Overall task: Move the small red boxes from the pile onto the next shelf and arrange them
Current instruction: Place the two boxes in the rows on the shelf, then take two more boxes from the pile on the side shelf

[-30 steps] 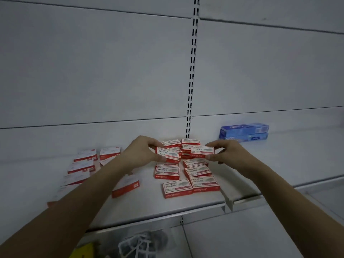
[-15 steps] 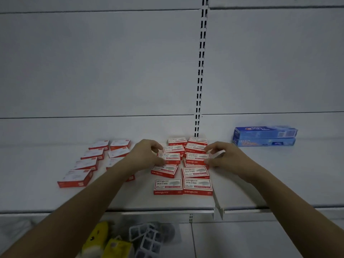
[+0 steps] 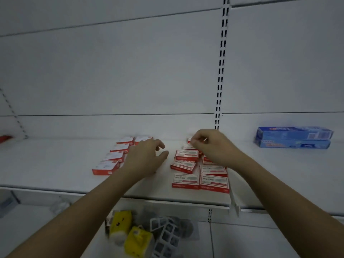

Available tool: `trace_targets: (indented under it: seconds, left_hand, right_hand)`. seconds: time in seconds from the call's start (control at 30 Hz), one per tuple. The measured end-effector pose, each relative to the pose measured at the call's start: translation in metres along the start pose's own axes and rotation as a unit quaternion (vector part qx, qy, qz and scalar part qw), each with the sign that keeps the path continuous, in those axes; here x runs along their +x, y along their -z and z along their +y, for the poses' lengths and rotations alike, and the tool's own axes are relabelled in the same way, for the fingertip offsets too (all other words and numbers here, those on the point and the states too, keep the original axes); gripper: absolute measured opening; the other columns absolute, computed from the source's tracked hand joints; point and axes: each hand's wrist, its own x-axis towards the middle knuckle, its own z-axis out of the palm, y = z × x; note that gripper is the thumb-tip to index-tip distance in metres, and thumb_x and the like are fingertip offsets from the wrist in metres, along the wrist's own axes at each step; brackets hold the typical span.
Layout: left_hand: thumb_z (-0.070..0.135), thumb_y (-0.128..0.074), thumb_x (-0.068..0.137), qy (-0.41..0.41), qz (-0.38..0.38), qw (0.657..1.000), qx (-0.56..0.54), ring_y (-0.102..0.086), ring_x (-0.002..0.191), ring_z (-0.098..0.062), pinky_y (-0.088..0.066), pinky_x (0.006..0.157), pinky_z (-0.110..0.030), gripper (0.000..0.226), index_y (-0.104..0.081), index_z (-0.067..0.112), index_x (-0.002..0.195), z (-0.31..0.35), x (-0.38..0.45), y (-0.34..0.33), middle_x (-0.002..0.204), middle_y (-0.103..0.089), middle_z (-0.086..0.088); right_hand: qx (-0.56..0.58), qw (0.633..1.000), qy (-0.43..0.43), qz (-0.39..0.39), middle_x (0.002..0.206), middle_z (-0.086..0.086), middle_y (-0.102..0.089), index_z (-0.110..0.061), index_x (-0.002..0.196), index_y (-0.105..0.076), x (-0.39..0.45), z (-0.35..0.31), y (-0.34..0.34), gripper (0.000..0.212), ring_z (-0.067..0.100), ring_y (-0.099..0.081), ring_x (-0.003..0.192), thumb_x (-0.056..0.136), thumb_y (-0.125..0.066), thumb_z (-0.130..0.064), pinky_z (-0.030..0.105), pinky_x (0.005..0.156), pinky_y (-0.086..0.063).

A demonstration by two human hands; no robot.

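Small red boxes with white labels lie on the white shelf (image 3: 55, 164) in two groups. A left group (image 3: 105, 167) forms rows running back from the front. A right group (image 3: 186, 180) sits in two columns near the shelf joint. My left hand (image 3: 147, 157) hovers between the groups, fingers spread, holding nothing. My right hand (image 3: 214, 146) is curled over the far boxes of the right group, fingertips pinched on a small red box (image 3: 204, 140) that is mostly hidden.
Two stacked blue boxes (image 3: 292, 138) rest at the back right. A slotted upright (image 3: 221, 71) runs up the back wall. A white divider (image 3: 233, 202) sticks out at the shelf's front edge. Yellow toys (image 3: 121, 224) and grey-white packs (image 3: 167, 233) lie on the shelf below.
My left hand has let go of the right group and moved left with fingers open. My right hand has shifted toward the back boxes and curled shut. The view has swung left.
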Motion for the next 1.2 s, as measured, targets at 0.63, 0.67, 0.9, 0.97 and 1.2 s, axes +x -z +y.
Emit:
trace_targets:
  seconds: [0.63,0.67,0.9,0.97,1.2]
  left_hand:
    - [0.059,-0.037,0.091,0.176,0.052,0.98,0.079,-0.055,0.104,-0.018,-0.047,0.085,-0.037,0.044,-0.064,0.029,0.109,-0.308,-0.146,0.133,0.109,-0.065,0.005]
    - [0.058,-0.038,0.091,0.187,0.051,0.978,0.08,-0.056,0.102,-0.018,-0.048,0.083,-0.036,0.044,-0.064,0.028,0.109,-0.327,-0.155,0.142,0.109,-0.066,0.005]
    - [0.059,-0.039,0.091,0.262,-0.004,0.962,0.071,-0.058,0.105,-0.02,-0.044,0.091,-0.039,0.048,-0.065,0.024,0.11,-0.442,-0.202,0.184,0.107,-0.064,0.003]
    - [0.06,-0.038,0.091,0.276,-0.013,0.958,0.074,-0.056,0.108,-0.021,-0.041,0.089,-0.039,0.05,-0.063,0.023,0.113,-0.471,-0.2,0.194,0.109,-0.062,0.002]
    - [0.063,-0.034,0.089,0.32,0.007,0.945,0.064,-0.059,0.103,-0.02,-0.044,0.091,-0.04,0.051,-0.063,0.027,0.111,-0.565,-0.159,0.211,0.11,-0.066,0.003]
  right_hand:
    - [-0.086,0.97,0.124,-0.19,0.085,0.005,-0.07,-0.01,0.083,-0.065,0.044,-0.256,-0.279,0.031,0.024,-0.063,0.077,0.092,-0.053,-0.037,0.039,0.073,-0.052]
    - [-0.088,0.969,0.127,-0.192,0.085,0.008,-0.07,-0.007,0.084,-0.065,0.048,-0.27,-0.296,0.032,0.027,-0.063,0.075,0.091,-0.053,-0.036,0.04,0.072,-0.053]
    - [-0.116,0.958,0.134,-0.225,0.081,0.008,-0.07,-0.008,0.076,-0.061,0.079,-0.341,-0.402,0.033,0.022,-0.061,0.069,0.089,-0.053,-0.036,0.039,0.072,-0.053]
    - [-0.137,0.954,0.137,-0.229,0.077,0.006,-0.067,-0.012,0.073,-0.057,0.093,-0.356,-0.426,0.03,0.021,-0.057,0.067,0.089,-0.053,-0.037,0.034,0.068,-0.049]
    - [-0.196,0.943,0.156,-0.217,0.094,0.006,-0.067,-0.009,0.09,-0.06,0.165,-0.395,-0.504,0.035,0.022,-0.061,0.081,0.091,-0.048,-0.041,0.032,0.072,-0.047]
